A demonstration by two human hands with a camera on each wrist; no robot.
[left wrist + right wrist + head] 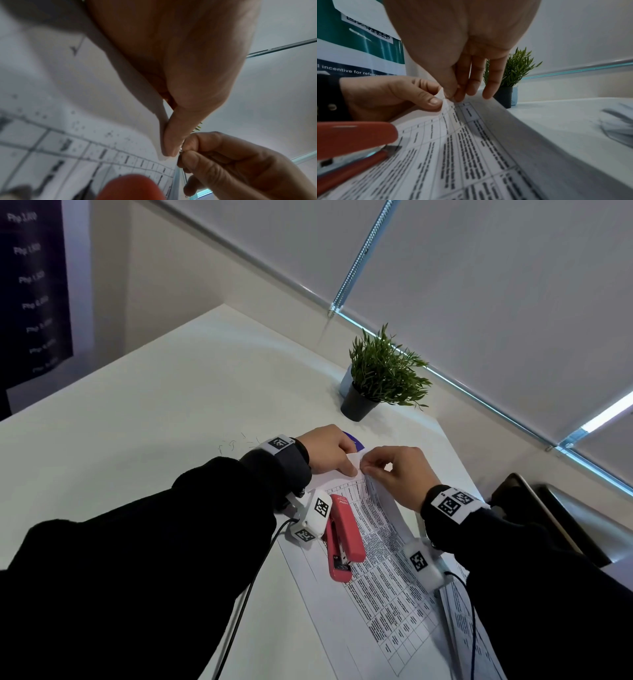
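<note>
A stack of printed papers (pixel 383 577) with table grids lies on the white table (pixel 154 440). My left hand (pixel 347 467) pinches the stack's far corner, thumb (pixel 169 146) on top of the sheet (pixel 85 94). My right hand (pixel 368 465) meets it there. Its thumb and forefinger (pixel 453 93) pinch the raised tip of that corner. In the left wrist view a small shiny bit shows between the right hand's fingertips (pixel 188 157); I cannot tell what it is. A red stapler (pixel 342 535) lies on the papers (pixel 471 148), just below my left wrist.
A potted green plant (pixel 376 378) stands beyond the hands near the window wall. Several loose bent staples (pixel 233 445) lie on the table left of my left wrist. A purple round thing (pixel 354 440) peeks out behind the left hand. A dark chair (pixel 548 515) stands at the right.
</note>
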